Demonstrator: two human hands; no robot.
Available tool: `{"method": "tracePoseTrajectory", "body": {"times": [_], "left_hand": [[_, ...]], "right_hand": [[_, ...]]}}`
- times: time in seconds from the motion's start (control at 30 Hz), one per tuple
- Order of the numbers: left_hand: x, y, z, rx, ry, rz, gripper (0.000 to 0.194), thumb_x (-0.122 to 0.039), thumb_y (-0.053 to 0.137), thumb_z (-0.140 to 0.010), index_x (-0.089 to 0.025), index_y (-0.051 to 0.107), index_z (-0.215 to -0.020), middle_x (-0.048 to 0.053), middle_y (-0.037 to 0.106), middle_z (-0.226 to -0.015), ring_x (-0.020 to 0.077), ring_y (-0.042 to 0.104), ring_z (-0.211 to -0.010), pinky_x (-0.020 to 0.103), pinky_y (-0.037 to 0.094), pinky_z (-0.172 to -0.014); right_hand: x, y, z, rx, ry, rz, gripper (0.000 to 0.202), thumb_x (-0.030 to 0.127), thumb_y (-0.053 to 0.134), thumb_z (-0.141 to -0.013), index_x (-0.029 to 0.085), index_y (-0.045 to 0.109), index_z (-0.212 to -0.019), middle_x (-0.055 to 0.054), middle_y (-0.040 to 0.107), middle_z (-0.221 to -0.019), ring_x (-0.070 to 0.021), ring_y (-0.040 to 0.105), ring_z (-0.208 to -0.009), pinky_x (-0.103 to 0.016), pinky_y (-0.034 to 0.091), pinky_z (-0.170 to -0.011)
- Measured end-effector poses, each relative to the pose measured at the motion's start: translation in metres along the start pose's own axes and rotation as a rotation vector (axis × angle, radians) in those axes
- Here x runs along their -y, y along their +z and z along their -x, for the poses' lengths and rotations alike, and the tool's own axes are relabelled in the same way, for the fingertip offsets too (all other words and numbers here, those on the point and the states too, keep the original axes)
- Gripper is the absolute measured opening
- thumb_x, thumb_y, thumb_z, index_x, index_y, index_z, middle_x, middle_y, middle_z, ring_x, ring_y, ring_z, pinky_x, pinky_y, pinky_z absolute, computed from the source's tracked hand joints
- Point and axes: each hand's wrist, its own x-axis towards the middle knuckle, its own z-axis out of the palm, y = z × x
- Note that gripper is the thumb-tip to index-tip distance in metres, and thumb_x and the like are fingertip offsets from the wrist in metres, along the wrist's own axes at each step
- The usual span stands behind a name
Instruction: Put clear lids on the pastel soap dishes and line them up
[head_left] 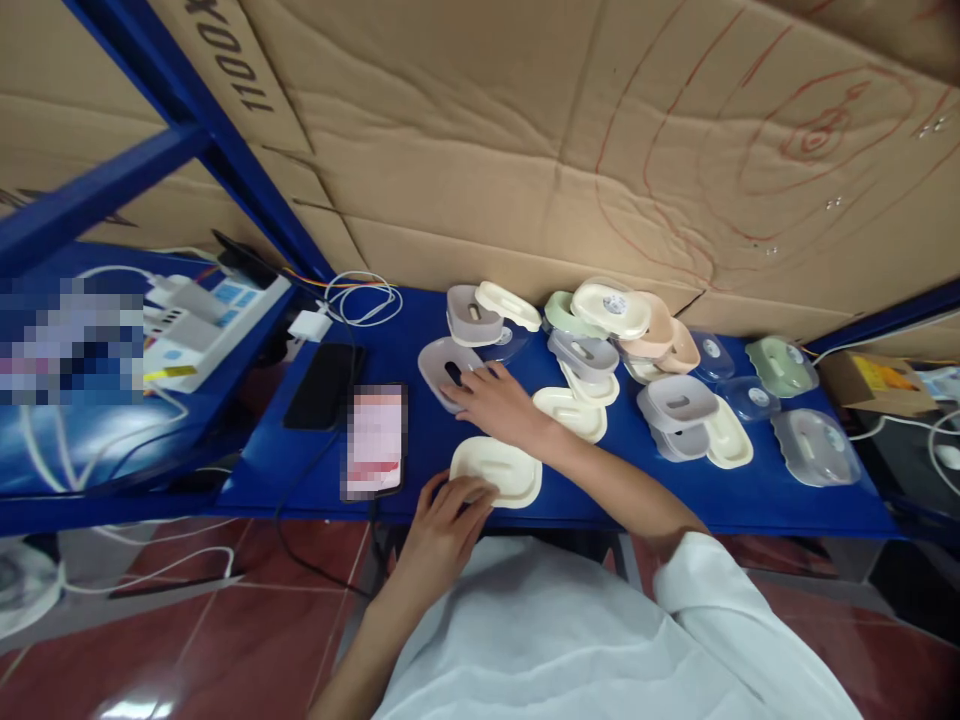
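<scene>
A cream oval dish [501, 462] lies near the front edge of the blue table. My left hand [454, 508] rests at its lower left rim, fingers bent over the edge. Beyond it, my right hand [496, 402] reaches across to a grey oval dish [433, 362] with a dark slot in its middle; its fingers are spread and touch the dish's right side. Behind that stands another grey dish [466, 318] with a cream piece [510, 306] leaning on it. More cream dishes [574, 418] lie just right of my right forearm.
Stacked cream, green, grey and peach dishes [651, 325] stand at the back. Grey dishes [677, 404] and clear lids [750, 398] lie further right. A phone [375, 440], a black device [321, 388] and cables are left. Cardboard [480, 150] walls the back.
</scene>
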Motion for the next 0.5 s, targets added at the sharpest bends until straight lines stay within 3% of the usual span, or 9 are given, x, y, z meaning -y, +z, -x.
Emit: {"method": "tracePoseTrajectory", "body": {"times": [0.1,0.23,0.37,0.5], "left_hand": [[0.007,-0.002,0.008,-0.097,-0.033,-0.054,0.035,-0.018,0.068,-0.102,-0.024,0.067,-0.137,0.013,0.070,-0.130,0.0267,0.070,-0.121,0.043,0.059,-0.103],[0.015,-0.003,0.008,-0.172,-0.084,-0.159,0.055,-0.021,0.077,-0.096,-0.030,0.062,-0.148,0.018,0.059,-0.151,0.0368,0.064,-0.136,0.052,0.060,-0.107],[0.021,-0.003,0.003,-0.020,0.006,-0.085,0.052,-0.015,0.066,-0.101,-0.031,0.061,-0.150,0.012,0.067,-0.151,0.0345,0.062,-0.143,0.057,0.053,-0.117],[0.024,-0.002,0.000,0.035,0.066,-0.080,0.044,-0.014,0.059,-0.104,-0.024,0.063,-0.147,0.010,0.071,-0.148,0.0300,0.062,-0.145,0.051,0.053,-0.118]], "right_hand": [[-0.006,-0.021,0.061,-0.066,0.026,-0.177,0.037,0.025,0.059,-0.110,0.022,0.065,-0.146,-0.013,0.073,-0.126,-0.0260,0.067,-0.121,-0.045,0.051,-0.112],[0.012,-0.039,0.134,-0.094,0.031,-0.346,0.040,0.015,0.049,-0.111,0.024,0.068,-0.144,-0.011,0.070,-0.144,-0.0229,0.059,-0.143,-0.043,0.052,-0.119],[0.043,-0.017,0.164,-0.074,0.044,-0.247,0.038,0.018,0.057,-0.108,0.022,0.067,-0.145,-0.010,0.066,-0.154,-0.0241,0.051,-0.154,-0.050,0.045,-0.129],[0.059,0.012,0.174,-0.217,0.053,-0.128,0.035,0.016,0.058,-0.108,0.023,0.070,-0.141,-0.008,0.073,-0.145,-0.0245,0.060,-0.147,-0.050,0.047,-0.126]]}}
